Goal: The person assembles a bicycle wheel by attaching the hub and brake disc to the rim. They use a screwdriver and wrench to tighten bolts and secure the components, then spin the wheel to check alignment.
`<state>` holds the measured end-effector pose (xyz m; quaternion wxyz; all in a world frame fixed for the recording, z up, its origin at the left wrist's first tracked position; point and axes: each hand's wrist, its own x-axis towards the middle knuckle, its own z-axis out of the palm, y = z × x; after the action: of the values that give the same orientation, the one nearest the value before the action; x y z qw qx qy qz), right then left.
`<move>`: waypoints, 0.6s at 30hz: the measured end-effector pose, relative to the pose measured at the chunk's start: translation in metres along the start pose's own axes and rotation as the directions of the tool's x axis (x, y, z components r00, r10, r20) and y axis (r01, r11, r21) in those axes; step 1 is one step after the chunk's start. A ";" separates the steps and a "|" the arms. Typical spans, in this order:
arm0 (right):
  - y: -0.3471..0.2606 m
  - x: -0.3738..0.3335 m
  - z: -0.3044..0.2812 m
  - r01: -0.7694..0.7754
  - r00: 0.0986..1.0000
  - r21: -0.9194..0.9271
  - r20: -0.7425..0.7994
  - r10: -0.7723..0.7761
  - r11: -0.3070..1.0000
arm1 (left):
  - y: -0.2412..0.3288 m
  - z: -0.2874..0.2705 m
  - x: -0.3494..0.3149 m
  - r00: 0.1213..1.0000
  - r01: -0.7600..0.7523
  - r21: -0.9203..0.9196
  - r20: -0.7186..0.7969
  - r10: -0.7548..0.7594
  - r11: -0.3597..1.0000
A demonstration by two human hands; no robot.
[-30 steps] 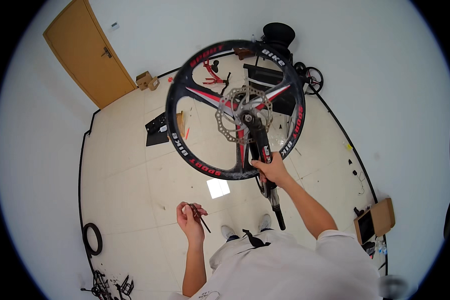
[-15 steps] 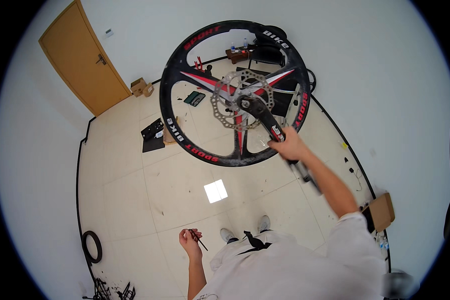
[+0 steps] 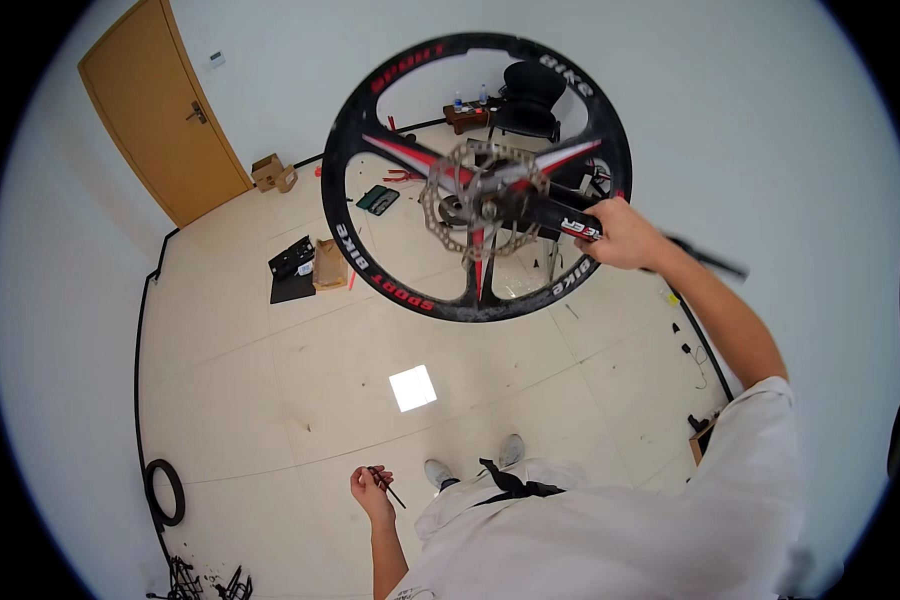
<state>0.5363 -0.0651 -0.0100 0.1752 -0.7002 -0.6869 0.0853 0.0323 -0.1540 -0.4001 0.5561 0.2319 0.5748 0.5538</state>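
A black bicycle wheel [image 3: 342, 195] with red-and-white spokes is held up in front of me. A perforated disc brake rotor [image 3: 435, 222] sits around its hub. My right hand [image 3: 625, 235] is closed on a black bicycle fork leg [image 3: 560, 216] that runs out from the hub. Beyond that hand sticks out a blurred dark bar [image 3: 715, 259]. Low down, my left hand [image 3: 373, 492] has its fingers closed on a thin dark rod-shaped tool [image 3: 394, 494], whose exact kind I cannot make out.
On the tiled floor lie an open green tool case [image 3: 378, 200], a black mat [image 3: 292, 284] and an open carton [image 3: 330, 265]. A black chair [image 3: 530, 98] stands behind the wheel. A loose tyre [image 3: 165, 492] leans at the left wall. The door [image 3: 165, 110] is at the far left.
My right hand has moved up and to the right, swinging the fork leg from a steep slant to nearly level. The wheel has shifted slightly. My left hand keeps its hold, low down.
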 end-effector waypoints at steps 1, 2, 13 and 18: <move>0.001 -0.008 0.015 -0.099 0.993 0.116 -0.048 0.105 0.988 | -0.004 0.000 0.007 1.000 0.009 -0.002 0.011 -0.009 1.000; -0.003 -0.013 0.031 -0.177 0.977 0.240 -0.074 0.200 0.954 | -0.006 -0.005 0.009 1.000 0.015 -0.003 0.005 -0.015 1.000; -0.070 -0.032 0.140 0.220 0.827 0.972 -0.233 0.512 0.087 | 0.004 -0.016 0.022 1.000 0.014 0.047 0.011 -0.014 0.999; -0.078 -0.033 0.136 0.249 0.814 0.958 -0.288 0.504 0.145 | 0.006 -0.016 0.022 1.000 0.029 0.068 0.000 -0.029 0.997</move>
<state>0.4135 -0.0808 -0.1118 0.7675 -0.4634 -0.3097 0.3166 0.0095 -0.1388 -0.4067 0.5561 0.2427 0.5962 0.5258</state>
